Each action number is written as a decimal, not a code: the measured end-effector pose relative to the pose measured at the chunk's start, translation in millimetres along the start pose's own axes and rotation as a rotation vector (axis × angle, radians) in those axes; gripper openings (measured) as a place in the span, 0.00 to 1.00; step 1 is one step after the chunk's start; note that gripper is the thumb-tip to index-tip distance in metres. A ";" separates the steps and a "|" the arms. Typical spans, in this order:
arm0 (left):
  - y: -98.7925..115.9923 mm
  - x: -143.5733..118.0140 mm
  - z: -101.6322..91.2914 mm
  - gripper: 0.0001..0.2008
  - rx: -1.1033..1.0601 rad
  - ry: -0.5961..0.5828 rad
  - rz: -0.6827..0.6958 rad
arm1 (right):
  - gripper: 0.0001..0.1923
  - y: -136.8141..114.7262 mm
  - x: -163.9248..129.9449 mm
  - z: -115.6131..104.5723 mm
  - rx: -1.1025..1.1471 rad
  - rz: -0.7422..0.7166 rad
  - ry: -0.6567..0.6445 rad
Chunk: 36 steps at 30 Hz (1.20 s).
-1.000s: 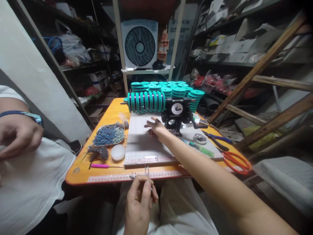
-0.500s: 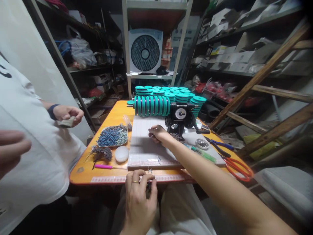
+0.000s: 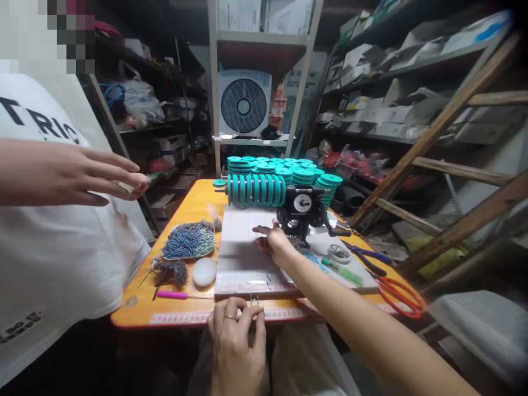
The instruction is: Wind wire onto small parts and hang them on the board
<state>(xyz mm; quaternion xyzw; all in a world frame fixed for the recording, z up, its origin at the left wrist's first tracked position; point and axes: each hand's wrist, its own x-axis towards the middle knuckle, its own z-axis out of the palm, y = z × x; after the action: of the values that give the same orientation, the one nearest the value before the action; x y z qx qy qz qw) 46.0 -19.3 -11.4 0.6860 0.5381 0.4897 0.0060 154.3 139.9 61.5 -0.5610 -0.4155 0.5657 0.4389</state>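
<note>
A small wire clip is pinched in the left hand's fingertips at the near edge of the orange table, steadied. The right hand rests loosely spread on the white board near the black winder, pinning it.

White ruled board: flat on the orange counter, long side running away from the viewer, faint grid lines, near edge parallel to the counter's front edge. The right hand rests on its far right part.

Small metal piece: thin, upright prongs, at the counter's front edge, pinched by the left hand; details too small to tell.
</note>
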 end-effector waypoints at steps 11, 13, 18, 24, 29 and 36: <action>-2.4 3.0 1.3 0.10 -0.030 -0.020 0.021 | 0.45 6.3 -36.6 -5.9 -0.202 -0.388 -0.005; -1.3 3.1 2.2 0.11 -0.031 -0.018 0.025 | 0.44 3.7 -34.0 -5.6 -0.243 -0.456 0.020; -2.9 1.4 0.8 0.10 -0.040 -0.021 0.016 | 0.42 1.6 -30.3 -3.5 -0.224 -0.460 0.027; -1.4 -0.4 1.1 0.10 -0.101 -0.016 0.027 | 0.43 2.8 -26.3 -6.3 -0.216 -0.361 -0.009; 3.4 -1.5 0.5 0.10 -0.110 0.025 0.050 | 0.35 -0.1 -9.4 -7.0 -0.236 -0.276 -0.059; 6.2 1.5 -7.6 0.11 -0.230 -0.022 -0.033 | 0.23 -9.3 -13.4 -28.6 -0.154 -0.198 -0.151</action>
<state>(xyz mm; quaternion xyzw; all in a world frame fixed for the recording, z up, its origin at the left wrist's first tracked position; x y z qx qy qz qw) 45.3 -24.8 -3.1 0.6772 0.4895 0.5404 0.0984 182.9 128.9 73.4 -0.5051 -0.5429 0.5267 0.4156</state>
